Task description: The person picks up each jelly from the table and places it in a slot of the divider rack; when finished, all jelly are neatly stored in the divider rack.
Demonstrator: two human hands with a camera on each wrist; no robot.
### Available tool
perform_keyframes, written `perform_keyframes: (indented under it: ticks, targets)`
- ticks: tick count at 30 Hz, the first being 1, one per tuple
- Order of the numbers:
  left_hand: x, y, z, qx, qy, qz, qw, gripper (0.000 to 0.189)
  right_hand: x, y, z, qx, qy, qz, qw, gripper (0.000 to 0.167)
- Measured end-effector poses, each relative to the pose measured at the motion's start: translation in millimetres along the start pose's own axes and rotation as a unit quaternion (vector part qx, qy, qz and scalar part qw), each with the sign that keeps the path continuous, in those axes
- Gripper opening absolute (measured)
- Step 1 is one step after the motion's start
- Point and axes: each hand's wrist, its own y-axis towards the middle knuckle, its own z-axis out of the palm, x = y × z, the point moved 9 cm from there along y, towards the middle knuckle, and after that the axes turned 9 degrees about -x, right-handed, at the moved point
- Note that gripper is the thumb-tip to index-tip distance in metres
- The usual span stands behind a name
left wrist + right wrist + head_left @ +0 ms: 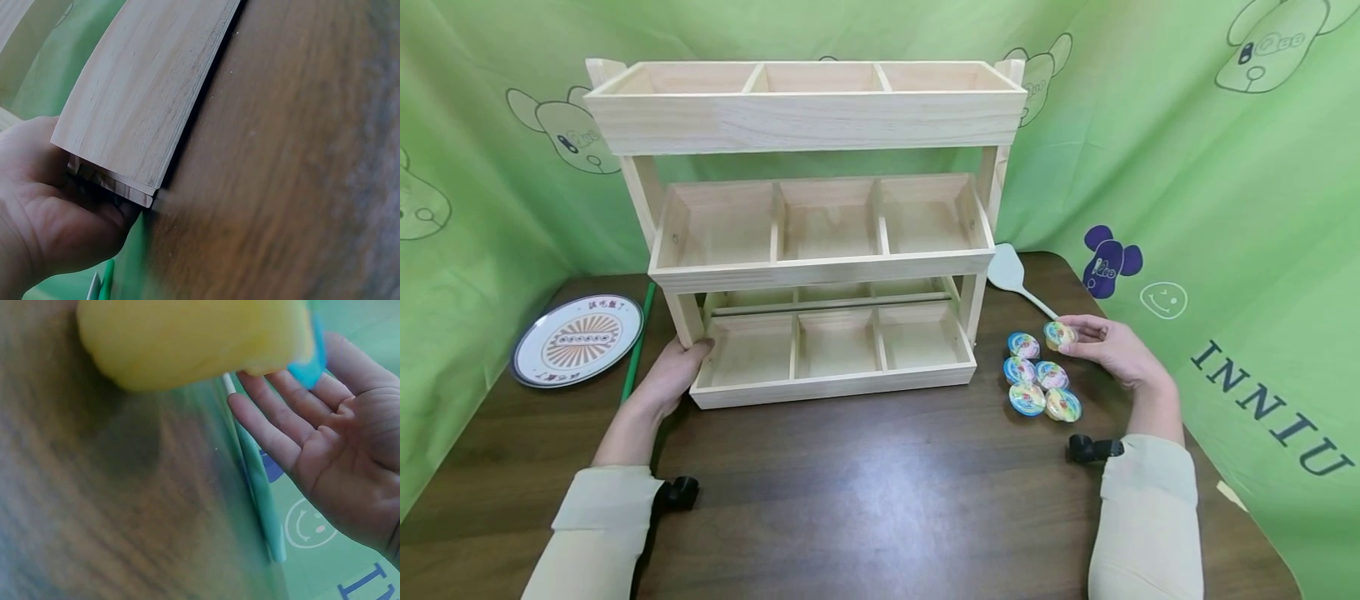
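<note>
Centrally placed wooden rack (820, 271): pale timber, three trays stepped one above another between side posts; each tray split by dividers into three compartments across its front; stands in the middle and upper middle of the frame.
Left hand (673, 375): left of centre, clamped on the foot of the wooden rack at its lower left corner, thumb toward the post; the left wrist view shows the palm against the end of the board.
Right hand (1108, 346): right of centre; thumb and fingertips together on one small cup, pinching it; the other fingers extend behind it in the right wrist view.
Held cup (1059, 335): right of centre, at the fingertips, just beyond the upper right of the cluster; printed lid, yellow body, blue lid edge, blurred at the top of the right wrist view.
Loose cups (1027, 398): five, lids up, clustered right of centre, below the held cup; three in a column on the left, two on the right.
White spatula (1007, 268): right of the rack, blade toward the upper left, handle running down toward the right hand.
Plate (580, 342): left side of the frame, white, dark rim, red-brown ray pattern.
Green stick (634, 358): just beside the plate, on its right.
Tabletop (865, 500): dark brown wood grain, lower half.
Curtain (1247, 208): green, with printed cartoon animals; lettering "INNIU" at the right edge.
</note>
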Motion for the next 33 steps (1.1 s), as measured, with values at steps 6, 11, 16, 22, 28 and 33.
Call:
perform_keyframes:
  ticks: [6, 11, 16, 22, 28, 33]
  targets:
    - [-4.5, -3.4, 0.6, 0.002, -0.003, 0.011, 0.9999, 0.071, 13, -3.0, 5, 0.016, 0.002, -0.003, 0.9999, 0.053]
    - [-5.3, -3.5, 0.6, 0.005, -0.009, 0.019, 0.9998, 0.070, 30, -5.0, 13, 0.048, 0.048, -0.043, 0.9968, 0.042]
    - [-5.3, -3.5, 0.9, 0.006, -0.010, 0.021, 0.9997, 0.071, 51, -9.2, 23, 0.085, 0.104, -0.084, 0.9874, 0.039]
    - [-5.5, -4.0, 0.9, 0.008, -0.010, 0.020, 0.9997, 0.071, 72, -11.3, 42, 0.130, 0.108, -0.111, 0.9794, 0.039]
    - [-5.1, -4.3, 1.5, 0.010, -0.009, 0.019, 0.9997, 0.071, 85, -8.0, 74, 0.165, 0.070, -0.121, 0.9763, 0.042]
    - [-6.0, -3.6, 1.2, 0.010, -0.012, 0.024, 0.9996, 0.071, 99, -5.9, 104, 0.201, 0.056, -0.144, 0.9674, 0.042]
